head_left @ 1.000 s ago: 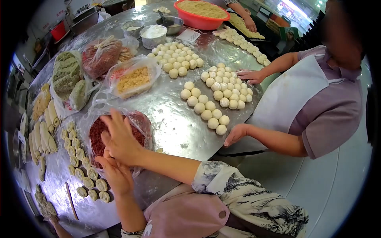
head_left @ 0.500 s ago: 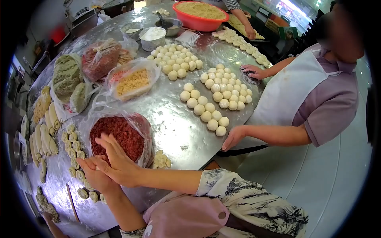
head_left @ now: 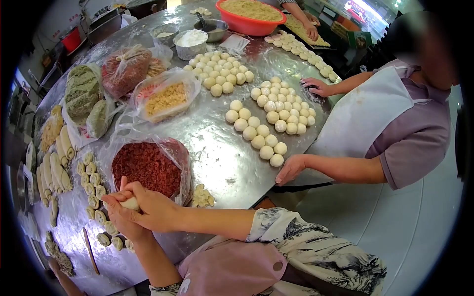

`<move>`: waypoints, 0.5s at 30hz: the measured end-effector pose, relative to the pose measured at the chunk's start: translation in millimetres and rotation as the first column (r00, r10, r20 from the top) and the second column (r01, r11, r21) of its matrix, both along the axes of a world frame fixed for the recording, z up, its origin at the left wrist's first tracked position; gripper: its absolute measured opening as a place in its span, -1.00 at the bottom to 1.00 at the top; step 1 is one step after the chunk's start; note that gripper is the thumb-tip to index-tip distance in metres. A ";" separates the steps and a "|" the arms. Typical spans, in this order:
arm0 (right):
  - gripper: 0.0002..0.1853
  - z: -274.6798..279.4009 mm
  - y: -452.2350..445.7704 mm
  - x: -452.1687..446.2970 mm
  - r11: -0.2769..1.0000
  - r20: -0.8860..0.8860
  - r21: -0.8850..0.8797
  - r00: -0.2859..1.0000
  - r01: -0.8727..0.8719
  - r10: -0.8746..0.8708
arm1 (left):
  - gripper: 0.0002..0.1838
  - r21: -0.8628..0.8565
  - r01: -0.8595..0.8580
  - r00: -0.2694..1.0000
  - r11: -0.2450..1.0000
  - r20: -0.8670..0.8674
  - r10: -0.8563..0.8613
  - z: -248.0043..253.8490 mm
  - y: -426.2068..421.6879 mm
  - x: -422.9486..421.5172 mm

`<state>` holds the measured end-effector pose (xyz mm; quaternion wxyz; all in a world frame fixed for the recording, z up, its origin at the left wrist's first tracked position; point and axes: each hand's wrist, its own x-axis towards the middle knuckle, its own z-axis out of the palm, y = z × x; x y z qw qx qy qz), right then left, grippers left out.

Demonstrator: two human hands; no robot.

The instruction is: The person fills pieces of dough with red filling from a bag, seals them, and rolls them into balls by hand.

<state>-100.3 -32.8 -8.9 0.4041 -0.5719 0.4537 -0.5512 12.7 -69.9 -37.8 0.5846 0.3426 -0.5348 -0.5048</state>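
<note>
A pale dough ball (head_left: 130, 203) sits between my two hands, partly covered by fingers. My left hand (head_left: 122, 217) cups it from below and the left. Over its right side curls my right hand (head_left: 157, 208), thumb and fingers bent around it. Both hands are held just in front of a plastic-lined container of dark red filling (head_left: 148, 166). Close to my right wrist, a small lump of dough scraps (head_left: 202, 196) lies on the metal table (head_left: 217, 167). Coiled dough pieces (head_left: 94, 190) lie on the table left of my left hand.
Groups of round dough balls (head_left: 291, 111) lie across the table, beside a co-worker's hands (head_left: 292, 168). Bags of green filling (head_left: 85, 96) and red filling (head_left: 126, 74) stand at left. A thin rolling stick (head_left: 91, 250) lies lower left. A red basin (head_left: 251, 23) stands at the back.
My right hand has gone from flat and stretched out to curled, closing with my left around the dough ball, which now shows. The co-worker's hands have hardly moved.
</note>
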 end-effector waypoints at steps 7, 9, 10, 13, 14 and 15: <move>-0.52 -8.6 -13.3 -6.1 0.981 -0.001 0.142 0.991 -0.131 0.132 | -0.33 -0.005 0.179 0.963 0.984 -0.206 -0.176 12.2 6.8 -16.9; -0.49 -6.1 -13.3 -2.7 0.989 0.058 -0.052 0.988 -0.140 0.143 | -0.44 0.033 0.128 0.978 0.991 -0.172 -0.121 6.8 6.3 -9.7; -0.53 -4.2 -11.7 -7.7 0.984 -0.021 0.018 0.984 -0.179 0.180 | -0.47 0.035 0.111 0.981 0.993 -0.163 -0.104 -0.6 1.1 -2.6; -0.62 18.7 -5.5 -43.1 0.971 -0.008 0.083 0.974 -0.223 0.224 | -0.57 0.056 0.259 0.882 0.964 -0.419 -0.213 -8.0 -6.0 18.9; -0.63 26.2 -6.7 -53.7 0.970 0.032 0.081 0.974 -0.228 0.226 | -0.60 0.048 0.340 0.797 0.939 -0.545 -0.261 -8.4 -7.3 21.6; -0.64 3.4 -16.2 -62.5 0.998 -0.004 -0.063 1.000 -0.017 0.017 | -0.63 0.171 0.230 0.849 0.958 -0.517 -0.111 3.6 -1.8 15.0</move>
